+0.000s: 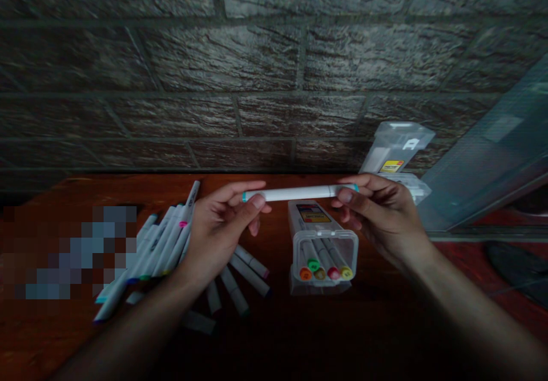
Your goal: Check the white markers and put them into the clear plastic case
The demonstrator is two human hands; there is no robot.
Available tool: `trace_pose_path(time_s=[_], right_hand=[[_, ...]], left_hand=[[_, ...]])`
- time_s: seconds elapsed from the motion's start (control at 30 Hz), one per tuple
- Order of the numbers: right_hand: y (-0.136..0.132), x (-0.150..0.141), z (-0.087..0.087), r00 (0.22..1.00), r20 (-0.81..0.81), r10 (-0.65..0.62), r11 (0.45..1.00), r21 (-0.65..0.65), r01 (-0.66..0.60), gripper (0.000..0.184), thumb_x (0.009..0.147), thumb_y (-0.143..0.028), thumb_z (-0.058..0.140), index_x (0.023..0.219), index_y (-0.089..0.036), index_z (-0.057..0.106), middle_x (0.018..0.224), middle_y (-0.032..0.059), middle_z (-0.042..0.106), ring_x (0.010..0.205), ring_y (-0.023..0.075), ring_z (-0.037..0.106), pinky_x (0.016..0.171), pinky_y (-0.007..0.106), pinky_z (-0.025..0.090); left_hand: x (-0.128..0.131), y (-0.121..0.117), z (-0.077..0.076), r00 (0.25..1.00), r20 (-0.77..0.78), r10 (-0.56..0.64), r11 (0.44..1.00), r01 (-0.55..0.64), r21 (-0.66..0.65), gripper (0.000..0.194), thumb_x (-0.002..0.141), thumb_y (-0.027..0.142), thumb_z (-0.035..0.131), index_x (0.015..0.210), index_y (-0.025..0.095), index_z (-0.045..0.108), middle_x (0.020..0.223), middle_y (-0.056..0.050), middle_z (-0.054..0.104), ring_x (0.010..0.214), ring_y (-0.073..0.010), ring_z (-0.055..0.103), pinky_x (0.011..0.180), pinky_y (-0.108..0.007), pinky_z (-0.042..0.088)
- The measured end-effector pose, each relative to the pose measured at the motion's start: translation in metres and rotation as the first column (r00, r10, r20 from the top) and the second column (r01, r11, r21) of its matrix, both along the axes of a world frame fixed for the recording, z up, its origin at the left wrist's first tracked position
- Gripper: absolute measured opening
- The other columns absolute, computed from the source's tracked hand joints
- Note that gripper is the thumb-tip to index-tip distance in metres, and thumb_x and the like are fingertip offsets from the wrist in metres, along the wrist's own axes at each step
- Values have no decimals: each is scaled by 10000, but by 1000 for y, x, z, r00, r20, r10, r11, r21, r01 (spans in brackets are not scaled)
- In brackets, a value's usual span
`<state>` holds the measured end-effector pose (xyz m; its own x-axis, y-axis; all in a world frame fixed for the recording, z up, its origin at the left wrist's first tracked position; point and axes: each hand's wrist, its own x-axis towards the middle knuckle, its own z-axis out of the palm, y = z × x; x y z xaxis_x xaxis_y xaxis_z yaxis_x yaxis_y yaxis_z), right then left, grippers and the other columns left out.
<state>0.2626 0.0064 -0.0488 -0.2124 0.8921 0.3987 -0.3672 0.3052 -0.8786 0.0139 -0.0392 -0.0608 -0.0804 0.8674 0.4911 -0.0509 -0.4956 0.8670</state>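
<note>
A white marker [299,192] with teal ends lies level in the air between both my hands. My left hand [222,227] pinches its left end between thumb and forefinger. My right hand [381,215] grips its right end the same way. Right below the marker a clear plastic marker case [323,247] lies on the red-brown table [385,324], open toward me, with several markers inside showing orange, green, pink and yellow caps.
A pile of loose white markers [162,249] lies on the table under and left of my left wrist. A second clear case [396,152] stands at the back right against the brick wall [257,72]. A slanted glass pane [492,158] is at the right.
</note>
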Motion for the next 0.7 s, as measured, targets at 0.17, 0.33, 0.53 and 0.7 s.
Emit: trace_pose_path(time_s=[0.17, 0.33, 0.53, 0.7], right_hand=[[-1, 1, -4, 997, 62, -42, 998, 38, 39, 183, 766, -269, 911, 874, -211, 774, 650, 20, 721, 455, 102, 553, 400, 207, 408], [-5, -2, 0, 981, 149, -125, 979, 178, 98, 199, 765, -254, 910, 843, -195, 737, 623, 14, 703, 484, 108, 568, 458, 229, 459], [-8, -7, 2, 955, 171, -244, 935, 301, 186, 274, 683, -217, 948, 803, -218, 701, 710, 4, 730, 573, 135, 631, 519, 251, 516], [-7, -6, 1, 948, 183, -260, 923, 336, 188, 233, 708, -195, 924, 832, -227, 730, 742, 3, 747, 616, 143, 669, 553, 250, 550]], left_hand=[[2, 0, 2, 991, -95, 98, 995, -99, 4, 227, 858, 311, 839, 1062, 221, 794, 678, 0, 716, 505, -81, 570, 496, -191, 461], [6, -3, 5, 963, -188, 194, 981, -190, 36, 211, 821, 305, 856, 973, 182, 776, 620, 11, 680, 481, -89, 571, 458, -192, 436], [10, -7, 6, 942, -228, 246, 968, -225, 112, 182, 774, 261, 880, 896, 183, 770, 699, -10, 720, 522, -112, 603, 469, -214, 459], [12, -8, 8, 941, -216, 259, 963, -232, 140, 187, 716, 212, 912, 840, 184, 776, 748, -27, 750, 567, -122, 631, 473, -207, 464]])
